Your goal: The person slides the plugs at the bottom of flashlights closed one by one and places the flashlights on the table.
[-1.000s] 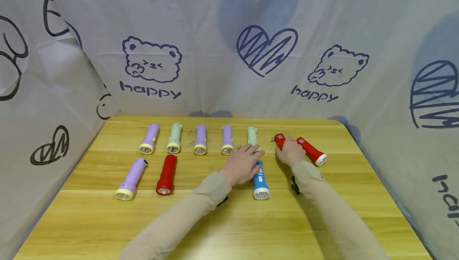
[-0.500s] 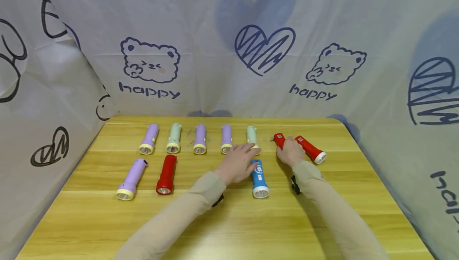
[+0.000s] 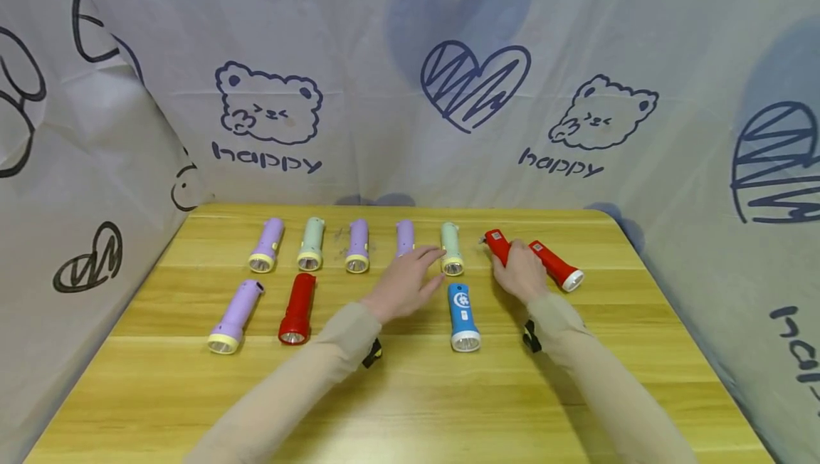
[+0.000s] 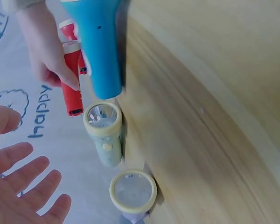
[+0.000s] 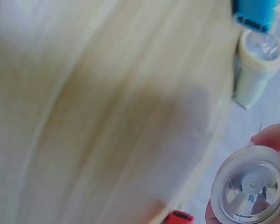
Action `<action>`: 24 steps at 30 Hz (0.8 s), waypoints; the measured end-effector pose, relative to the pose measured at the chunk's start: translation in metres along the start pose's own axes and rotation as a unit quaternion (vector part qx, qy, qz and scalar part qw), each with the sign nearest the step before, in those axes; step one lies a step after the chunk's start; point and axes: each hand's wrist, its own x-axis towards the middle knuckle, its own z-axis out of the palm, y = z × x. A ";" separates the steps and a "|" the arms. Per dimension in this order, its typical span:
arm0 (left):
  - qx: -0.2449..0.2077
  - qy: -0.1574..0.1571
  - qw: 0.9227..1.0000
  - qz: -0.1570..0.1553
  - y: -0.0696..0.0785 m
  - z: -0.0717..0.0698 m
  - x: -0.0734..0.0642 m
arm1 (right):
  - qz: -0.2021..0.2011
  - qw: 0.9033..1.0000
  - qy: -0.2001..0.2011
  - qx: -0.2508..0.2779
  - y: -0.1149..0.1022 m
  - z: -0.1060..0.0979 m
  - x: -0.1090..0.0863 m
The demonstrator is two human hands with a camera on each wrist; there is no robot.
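Note:
My right hand point(image 3: 522, 273) grips a red flashlight point(image 3: 496, 242) by its body near the back right of the table. Its white-rimmed lens point(image 5: 252, 186) faces the camera in the right wrist view, with fingers on both sides. My left hand point(image 3: 405, 286) is open and holds nothing, its fingers spread in the left wrist view. In the head view it overlaps the lens end of a purple flashlight point(image 3: 405, 235). Just right of its fingertips lies a mint-green flashlight point(image 3: 451, 243). A blue flashlight point(image 3: 463, 318) with a white rim lies nearer, between the two hands.
A second red flashlight point(image 3: 556, 265) lies right of my right hand. Along the back left are purple point(image 3: 267, 242), mint-green point(image 3: 312, 242) and purple point(image 3: 358, 242) flashlights. Nearer lie a purple flashlight point(image 3: 237, 314) and a red flashlight point(image 3: 299, 307). A printed cloth point(image 3: 371, 144) hangs behind the wooden table point(image 3: 410, 407).
My left hand has moved left, away from the blue and mint-green flashlights, uncovering both. The red flashlight in my right hand has shifted slightly toward the back; that hand has hardly moved.

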 end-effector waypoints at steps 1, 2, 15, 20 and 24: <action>-0.012 0.005 1.000 -0.006 -0.002 -0.001 -0.001 | -0.006 1.000 0.006 0.004 -0.002 -0.002 -0.001; -0.023 0.010 1.000 -0.013 -0.003 -0.003 -0.002 | -0.012 1.000 0.012 0.009 -0.004 -0.004 -0.003; -0.234 0.090 0.967 -0.056 -0.018 -0.033 -0.012 | -0.104 0.987 0.040 0.118 -0.040 -0.026 -0.031; -0.300 0.087 0.947 -0.076 -0.023 -0.044 -0.015 | -0.151 0.975 0.044 0.158 -0.054 -0.032 -0.043; -0.332 0.073 0.934 -0.113 -0.023 -0.053 -0.018 | -0.197 0.960 0.045 0.191 -0.063 -0.032 -0.052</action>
